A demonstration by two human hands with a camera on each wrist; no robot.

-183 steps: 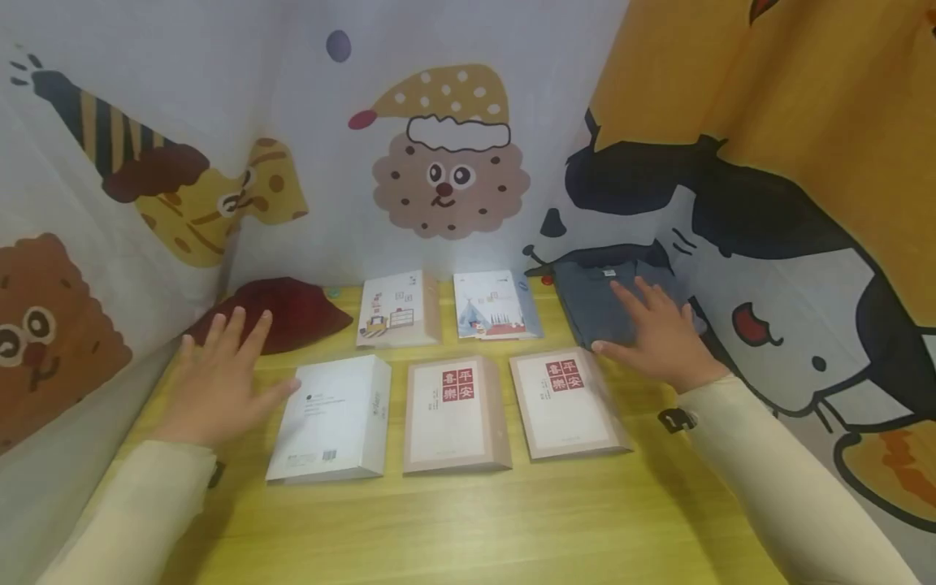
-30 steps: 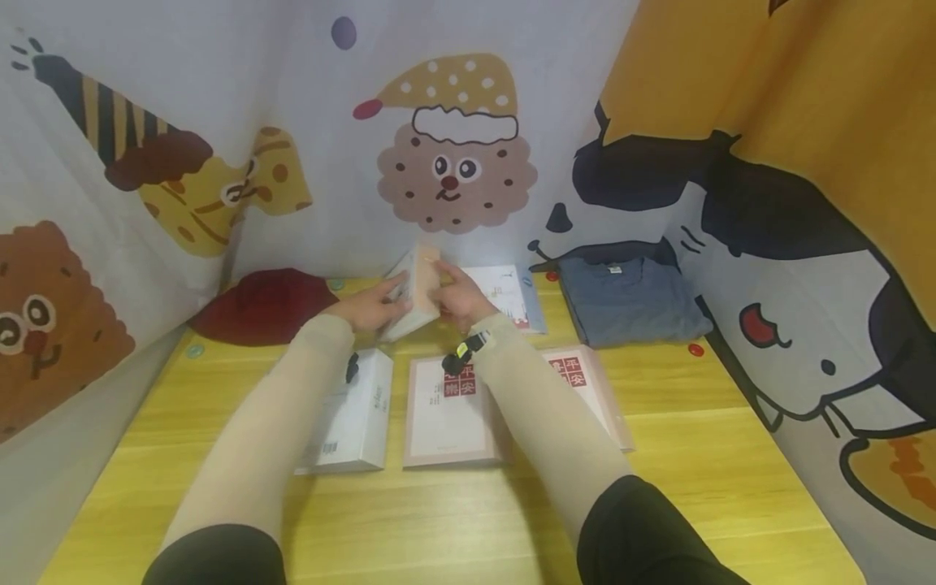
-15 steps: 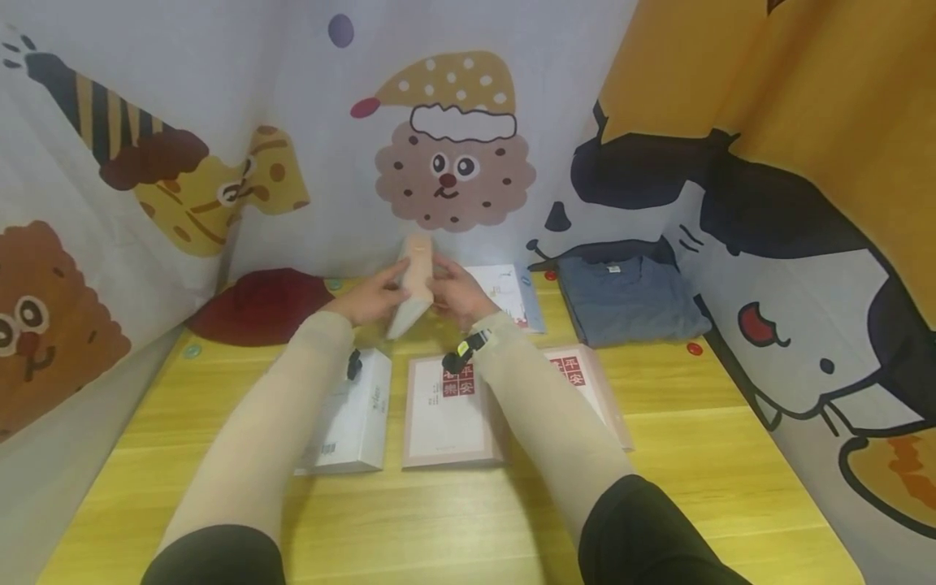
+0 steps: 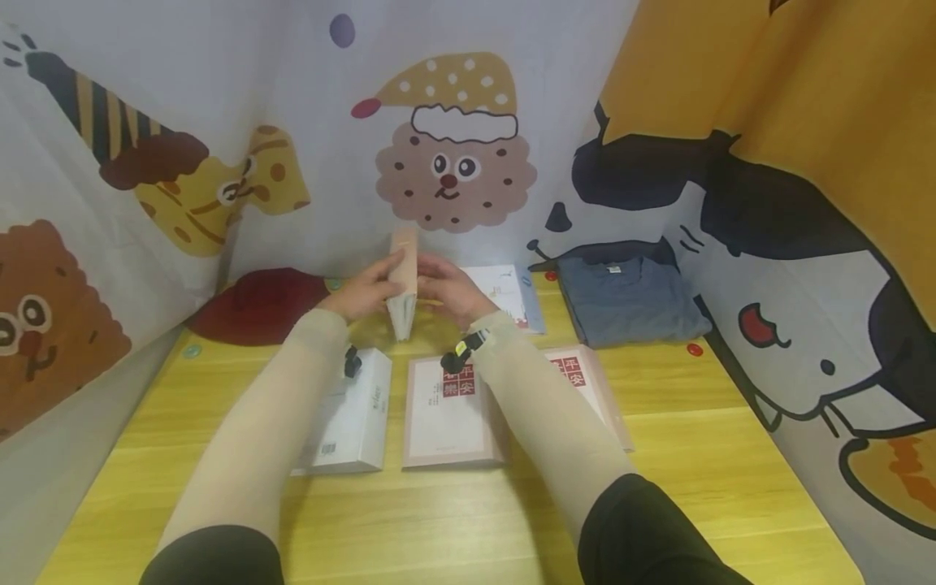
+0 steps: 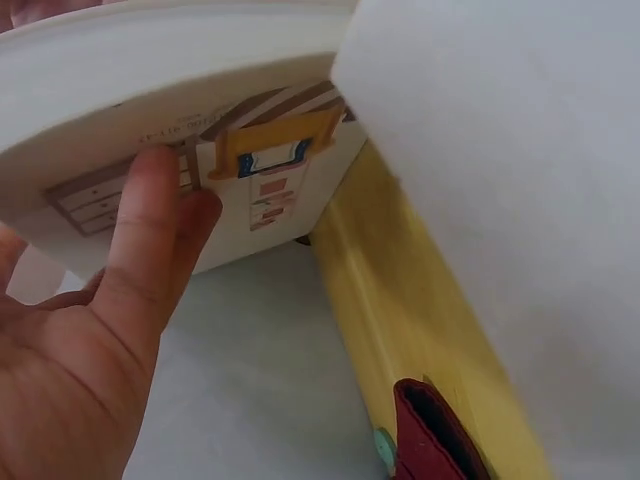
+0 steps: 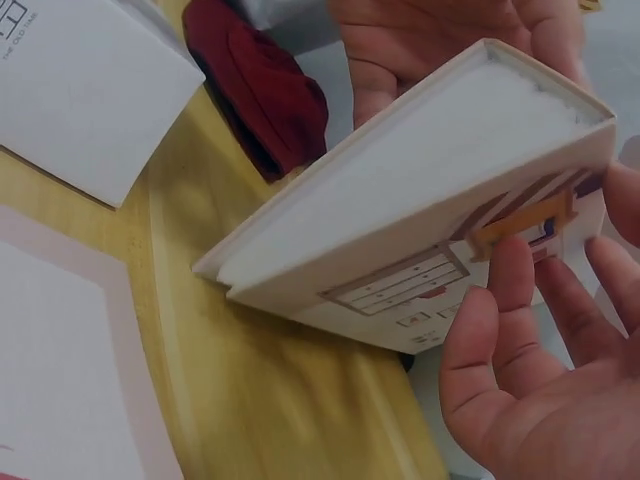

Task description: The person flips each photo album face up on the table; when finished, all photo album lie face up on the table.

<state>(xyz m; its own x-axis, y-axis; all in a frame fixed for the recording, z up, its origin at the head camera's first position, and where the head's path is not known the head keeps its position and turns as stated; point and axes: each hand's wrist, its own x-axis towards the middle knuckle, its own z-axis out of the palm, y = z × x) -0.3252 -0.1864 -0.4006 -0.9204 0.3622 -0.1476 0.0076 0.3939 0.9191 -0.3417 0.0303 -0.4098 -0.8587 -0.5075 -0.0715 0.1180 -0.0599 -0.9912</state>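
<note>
Between my hands a white book [image 4: 403,264] with a beige spine stands on edge at the back of the table, its spine facing me. From its left side my left hand [image 4: 366,290] holds it, fingers against the illustrated cover in the left wrist view. My right hand [image 4: 455,290] is at the opposite side. In the right wrist view its loosely bent fingers [image 6: 515,275] touch the cover, which shows drawers and a yellow seat. The book's pages [image 6: 410,170] are together between the covers.
Nearer me lie a white book [image 4: 369,422] and two pink-bordered books [image 4: 446,431] [image 4: 578,366]. Another illustrated book [image 4: 504,284] lies behind my right hand. A dark red hat-like cloth [image 4: 256,307] is at left, a folded grey-blue shirt [image 4: 632,301] at right. Printed curtains [image 4: 292,49] enclose the table.
Since a second ago the illustrated book has turned from tilted to upright, spine toward me, and shifted slightly left. Earlier, it lay flat with both hands apart from it.
</note>
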